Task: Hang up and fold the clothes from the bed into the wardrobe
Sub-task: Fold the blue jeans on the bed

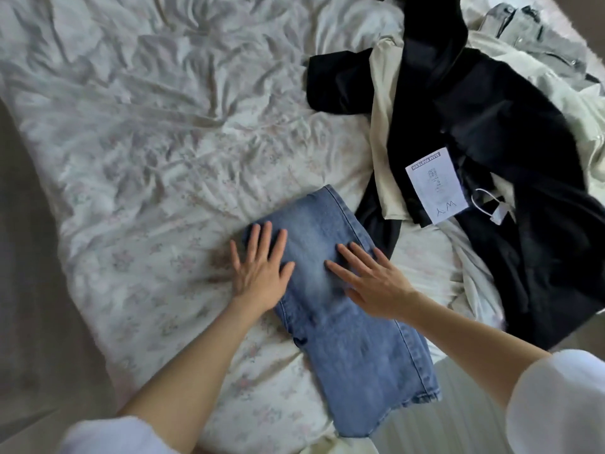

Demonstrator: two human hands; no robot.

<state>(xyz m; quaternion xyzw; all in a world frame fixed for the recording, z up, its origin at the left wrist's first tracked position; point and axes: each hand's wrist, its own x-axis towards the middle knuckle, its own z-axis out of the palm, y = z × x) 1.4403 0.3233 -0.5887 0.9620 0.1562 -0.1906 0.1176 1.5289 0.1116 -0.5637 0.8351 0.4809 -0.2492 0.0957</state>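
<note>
Head view, frame centre: both hands, left hand [258, 270] and right hand [370, 283], spread flat, smoothing folded jeans [343, 322] on the bed [131, 142]; likely next, another fold.

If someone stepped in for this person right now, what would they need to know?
Left hand and right hand: both flat and open, pressing on the jeans.
The jeans lie folded lengthwise on the bed, not yet folded small.
A black garment with a paper tag, plus cream and grey clothes, are heaped to the right, untouched.
Left: finish folding, then hang or fold the heap. No wardrobe in view.
</note>
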